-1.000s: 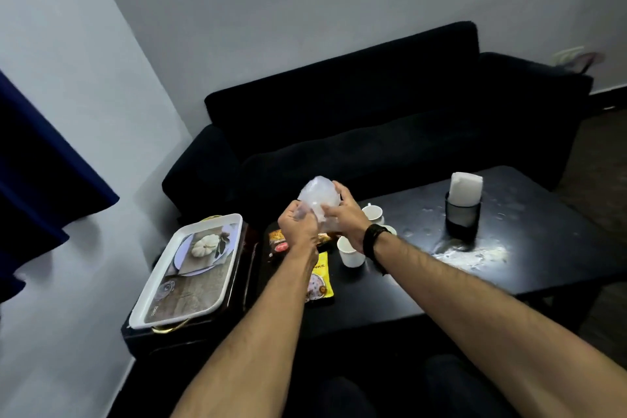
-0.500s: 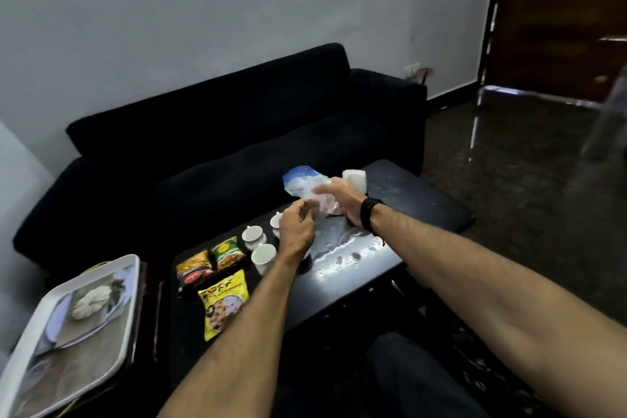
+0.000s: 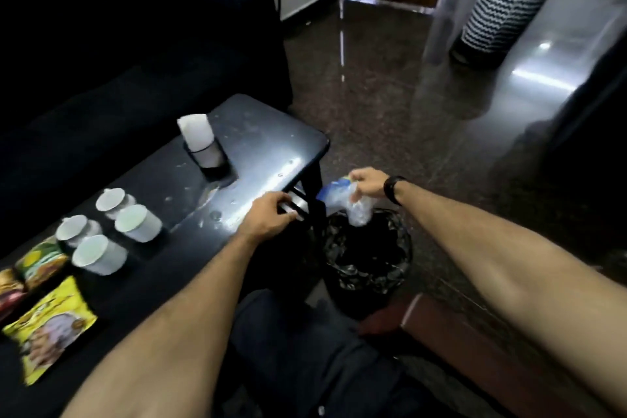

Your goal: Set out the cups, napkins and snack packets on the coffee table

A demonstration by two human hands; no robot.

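The crumpled clear plastic wrapper [image 3: 342, 202] hangs from the grip of the right hand [image 3: 368, 187], whose fingers are curled and pinch its upper edge. It sits directly under that hand, off the worktop [image 3: 258, 146], just past the worktop's near right corner and over the open mouth of the black-lined bin [image 3: 368, 258]. Its long axis runs at a slant: the end with the blue and yellow print points up and toward the worktop's corner leg, while the bunched clear end droops down into the bin's rim. A dark wristband [image 3: 393, 189] circles the right wrist.

The left hand [image 3: 268, 219] lies at the worktop's near edge by the same corner, knuckles up and fingers bent over the rim; whether it actually clasps the edge cannot be told from the blur.

On the worktop, further in from that corner, a stack of white napkins [image 3: 196, 132] stands upright in a dark holder [image 3: 211, 159]. Beyond it, toward the worktop's far left end, four white cups [image 3: 112, 224] stand in a tight cluster. Just beside the cups, at the left end, lie the snack packets [image 3: 44, 309]: a large yellow one nearest the person, a green one and a red one above it, all flat.

A black sofa [image 3: 118, 44] runs along the worktop's far side. Across the floor from the worktop stands a zigzag-patterned basket [image 3: 502, 7].
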